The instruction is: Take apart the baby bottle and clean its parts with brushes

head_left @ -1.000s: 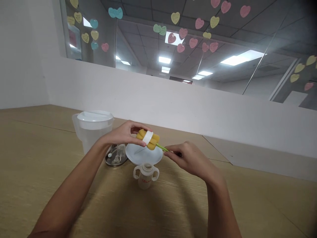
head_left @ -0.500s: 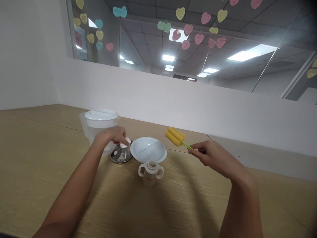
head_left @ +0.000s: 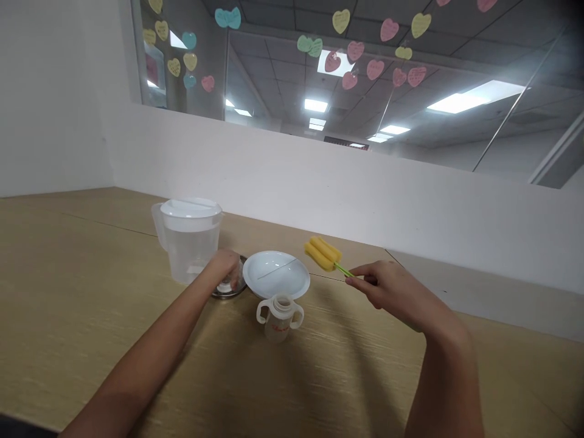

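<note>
My right hand [head_left: 382, 285] pinches the thin green handle of a yellow sponge bottle brush [head_left: 323, 253], its head raised to the left above the table. Over the round metal tray [head_left: 227, 295], my left hand [head_left: 225, 267] has its fingers curled downward, and whatever is in them is mostly hidden. Small clear and white parts [head_left: 223, 287] show beside these fingers on the tray. A two-handled baby bottle [head_left: 277, 325] with red print stands upright, its mouth uncovered. Just behind the bottle sits a white bowl [head_left: 276, 277].
A clear pitcher [head_left: 191, 240] with a white lid stands behind my left hand, close to the tray. The wooden table [head_left: 319, 377] runs back to a white wall [head_left: 296, 176]. Above the wall is a window with heart-shaped notes [head_left: 356, 51].
My left hand has lowered onto the tray; the white round piece at its fingertips is now mostly hidden. The right hand holds the brush nearly still. The view has shifted slightly.
</note>
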Tool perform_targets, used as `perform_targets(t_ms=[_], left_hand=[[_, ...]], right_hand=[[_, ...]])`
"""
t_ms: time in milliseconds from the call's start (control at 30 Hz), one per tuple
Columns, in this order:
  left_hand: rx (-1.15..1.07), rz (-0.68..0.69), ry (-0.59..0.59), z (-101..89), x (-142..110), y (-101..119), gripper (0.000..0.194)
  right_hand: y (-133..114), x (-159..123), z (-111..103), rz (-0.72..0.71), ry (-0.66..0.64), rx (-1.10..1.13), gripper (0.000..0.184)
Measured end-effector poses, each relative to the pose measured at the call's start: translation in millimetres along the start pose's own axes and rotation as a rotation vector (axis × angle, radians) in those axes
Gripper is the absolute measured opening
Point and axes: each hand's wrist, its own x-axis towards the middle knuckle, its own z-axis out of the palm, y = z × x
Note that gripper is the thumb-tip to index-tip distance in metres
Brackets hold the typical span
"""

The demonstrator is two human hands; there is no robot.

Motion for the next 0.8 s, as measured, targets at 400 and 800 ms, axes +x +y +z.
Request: perform_targets(t_ms=[400, 800], left_hand=[[0.189, -0.166, -0.014, 8.3, 7.6, 6.2, 0.037], [0.122, -0.068, 0.161, -38.9, -57.8, 26.3, 0.038]], right_hand=[[-1.9, 0.7, 0.7, -0.018, -0.005, -0.016, 0.037], [-4.4, 1.6, 1.3, 0.025, -0.024, 0.005, 0.037]])
